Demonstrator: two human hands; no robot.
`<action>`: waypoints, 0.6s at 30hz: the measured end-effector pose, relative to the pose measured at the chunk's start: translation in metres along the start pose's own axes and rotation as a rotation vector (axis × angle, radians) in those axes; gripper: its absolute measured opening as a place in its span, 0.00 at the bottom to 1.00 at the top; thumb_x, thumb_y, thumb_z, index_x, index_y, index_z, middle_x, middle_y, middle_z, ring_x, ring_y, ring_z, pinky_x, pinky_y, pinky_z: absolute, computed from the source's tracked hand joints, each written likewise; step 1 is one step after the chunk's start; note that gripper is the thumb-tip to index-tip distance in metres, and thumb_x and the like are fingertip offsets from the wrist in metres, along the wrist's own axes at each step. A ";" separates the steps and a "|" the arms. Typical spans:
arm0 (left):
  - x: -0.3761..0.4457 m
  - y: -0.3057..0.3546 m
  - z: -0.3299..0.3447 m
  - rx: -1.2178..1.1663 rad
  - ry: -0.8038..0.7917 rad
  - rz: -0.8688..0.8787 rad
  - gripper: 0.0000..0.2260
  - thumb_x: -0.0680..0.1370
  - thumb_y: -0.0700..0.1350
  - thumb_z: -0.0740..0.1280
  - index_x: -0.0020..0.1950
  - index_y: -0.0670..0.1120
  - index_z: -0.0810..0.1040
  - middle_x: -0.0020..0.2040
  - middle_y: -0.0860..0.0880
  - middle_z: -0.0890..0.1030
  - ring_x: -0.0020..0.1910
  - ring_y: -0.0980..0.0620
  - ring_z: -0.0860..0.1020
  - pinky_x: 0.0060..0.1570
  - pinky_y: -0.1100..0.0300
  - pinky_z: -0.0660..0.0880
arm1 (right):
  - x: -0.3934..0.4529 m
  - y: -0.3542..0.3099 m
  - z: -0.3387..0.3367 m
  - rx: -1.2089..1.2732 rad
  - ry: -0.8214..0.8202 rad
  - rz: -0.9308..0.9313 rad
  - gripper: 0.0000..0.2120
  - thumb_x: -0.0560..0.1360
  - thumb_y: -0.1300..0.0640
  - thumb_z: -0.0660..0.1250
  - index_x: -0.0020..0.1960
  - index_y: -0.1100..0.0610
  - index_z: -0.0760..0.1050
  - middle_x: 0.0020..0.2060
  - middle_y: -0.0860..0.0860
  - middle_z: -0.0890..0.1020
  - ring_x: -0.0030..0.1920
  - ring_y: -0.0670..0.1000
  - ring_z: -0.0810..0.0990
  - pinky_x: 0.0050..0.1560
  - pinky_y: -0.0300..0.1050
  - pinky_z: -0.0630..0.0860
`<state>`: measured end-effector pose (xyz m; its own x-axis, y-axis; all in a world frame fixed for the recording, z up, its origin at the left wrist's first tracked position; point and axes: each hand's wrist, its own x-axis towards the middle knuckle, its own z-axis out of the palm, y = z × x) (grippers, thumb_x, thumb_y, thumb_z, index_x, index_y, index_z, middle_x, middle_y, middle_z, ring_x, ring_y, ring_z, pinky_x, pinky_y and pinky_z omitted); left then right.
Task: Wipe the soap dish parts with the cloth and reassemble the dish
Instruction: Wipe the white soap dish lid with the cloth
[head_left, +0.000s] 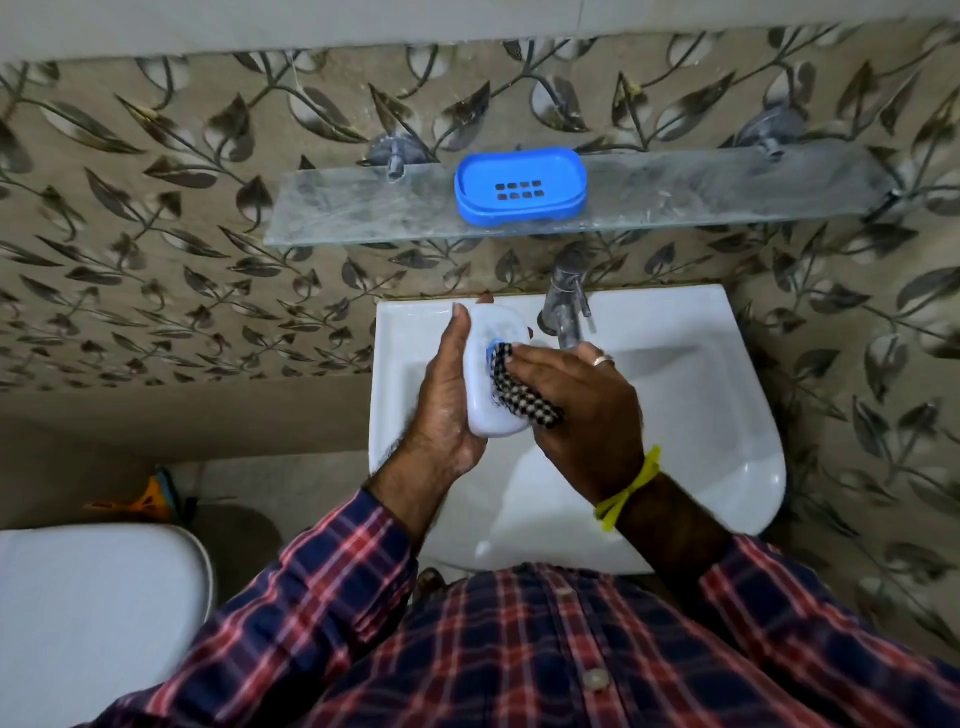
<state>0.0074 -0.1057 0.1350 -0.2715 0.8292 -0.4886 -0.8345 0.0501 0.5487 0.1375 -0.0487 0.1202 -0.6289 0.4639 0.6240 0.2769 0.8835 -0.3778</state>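
My left hand (447, 400) grips a white oval soap dish part (491, 374) over the left side of the sink, holding it on edge with its hollow side facing right. My right hand (576, 410) presses a black-and-white checked cloth (522, 392) against that part. The cloth covers the part's right side, with a bit of blue showing at its top. A blue soap dish part (519, 187) with a grid of drain slots lies flat on the glass shelf (363, 218) above, apart from both hands.
A white sink (701, 405) sits below the shelf, with a chrome tap (566, 306) just beyond my right hand. A white toilet lid (88, 613) is at the lower left. Leaf-patterned tiles cover the wall behind.
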 end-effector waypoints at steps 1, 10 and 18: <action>-0.001 -0.004 0.001 0.005 -0.042 -0.009 0.32 0.82 0.64 0.48 0.43 0.50 0.88 0.43 0.47 0.86 0.45 0.52 0.84 0.52 0.58 0.78 | 0.005 -0.002 0.001 0.003 -0.017 -0.004 0.16 0.72 0.69 0.63 0.55 0.62 0.84 0.57 0.56 0.85 0.55 0.56 0.84 0.59 0.52 0.76; -0.004 -0.011 -0.007 -0.020 -0.041 0.021 0.19 0.83 0.59 0.55 0.68 0.51 0.73 0.49 0.48 0.86 0.47 0.51 0.86 0.47 0.58 0.82 | 0.026 -0.010 -0.003 0.017 -0.048 0.047 0.19 0.70 0.67 0.63 0.59 0.60 0.82 0.59 0.54 0.84 0.56 0.56 0.84 0.60 0.52 0.75; -0.011 -0.010 -0.016 0.095 -0.076 0.031 0.25 0.82 0.59 0.56 0.70 0.43 0.75 0.63 0.44 0.81 0.62 0.48 0.80 0.62 0.55 0.77 | 0.029 -0.004 0.000 0.014 -0.019 0.113 0.19 0.68 0.67 0.66 0.57 0.61 0.83 0.57 0.55 0.85 0.56 0.55 0.84 0.60 0.53 0.75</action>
<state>0.0114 -0.1247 0.1239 -0.2561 0.8708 -0.4197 -0.7759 0.0738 0.6265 0.1185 -0.0389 0.1398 -0.6082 0.5586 0.5640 0.3365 0.8249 -0.4543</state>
